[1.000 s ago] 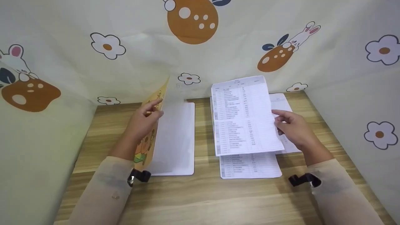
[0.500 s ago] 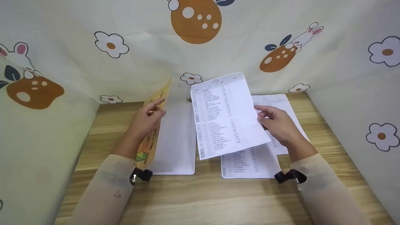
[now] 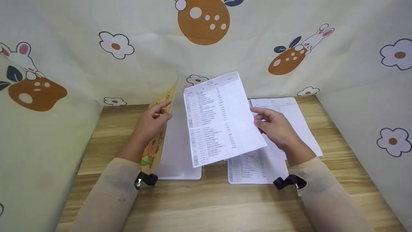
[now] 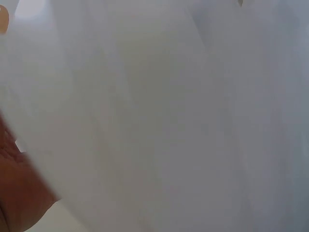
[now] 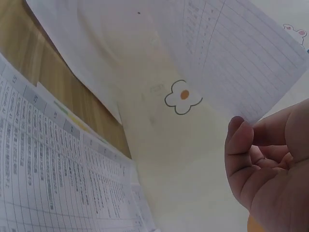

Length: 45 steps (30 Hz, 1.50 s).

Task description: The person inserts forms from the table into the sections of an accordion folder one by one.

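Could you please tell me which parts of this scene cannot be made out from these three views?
- Printed sheet, head view: the rows of text are too small to read.
- Papers on the table, head view: partly covered by the lifted sheet and the right hand.
- Folder cover, head view: its picture is mostly hidden behind the left hand.
- Left wrist view: filled by blurred white paper; only a sliver of the hand shows.

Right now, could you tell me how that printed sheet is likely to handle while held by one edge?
Probably floppy: the sheet bows along a crease while the right hand pinches one edge. Likely very light, as fingertips alone carry it.
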Available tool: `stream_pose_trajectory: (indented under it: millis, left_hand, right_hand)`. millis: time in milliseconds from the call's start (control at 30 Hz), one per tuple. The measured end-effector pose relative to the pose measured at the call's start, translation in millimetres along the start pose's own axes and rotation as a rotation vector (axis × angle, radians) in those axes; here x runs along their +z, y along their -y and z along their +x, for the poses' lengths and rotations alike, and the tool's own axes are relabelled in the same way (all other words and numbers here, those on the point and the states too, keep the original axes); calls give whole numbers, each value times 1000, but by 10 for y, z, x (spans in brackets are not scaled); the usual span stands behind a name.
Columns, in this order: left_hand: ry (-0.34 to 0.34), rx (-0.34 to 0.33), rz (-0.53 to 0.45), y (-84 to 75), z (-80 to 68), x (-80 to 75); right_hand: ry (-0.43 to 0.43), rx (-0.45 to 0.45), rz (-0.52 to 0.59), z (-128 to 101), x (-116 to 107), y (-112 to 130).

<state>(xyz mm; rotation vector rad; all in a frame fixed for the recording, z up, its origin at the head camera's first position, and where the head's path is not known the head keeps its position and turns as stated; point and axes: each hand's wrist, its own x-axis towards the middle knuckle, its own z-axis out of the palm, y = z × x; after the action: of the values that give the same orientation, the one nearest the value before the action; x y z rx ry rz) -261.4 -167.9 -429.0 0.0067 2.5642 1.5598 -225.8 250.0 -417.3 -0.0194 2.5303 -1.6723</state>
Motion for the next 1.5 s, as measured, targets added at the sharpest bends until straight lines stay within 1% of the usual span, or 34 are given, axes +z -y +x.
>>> stream_pose_trajectory:
  millis: [200,433,567,700,933,1067,1333,1500]
  left_hand:
    - [-18,7,1,-12,2,15]
    - [-31,26,-4,-24,-2,30]
    - [-37,14,1,-30,-10,31]
    - [-39,1,-1,-35,-10,28]
    - [-48,9,-18,-49,-3,28]
    - [-48,-1,-21,-54,-10,27]
    - [-52,-25,-32,-32,-27,30]
    - [-58,-3,-30,-8,-24,38]
  right_hand:
    - [25,-18,56,46,163,34]
    - [9,-21,97,99,338,45]
    - [13,-31,128,113,437,75]
    - [15,-38,145,98,472,111]
    - [3,-42,116,52,449,171]
    - [3,-48,121,55,473,179]
    - [20,-52,116,51,627,209]
    - [42,-63,142,46,735,256]
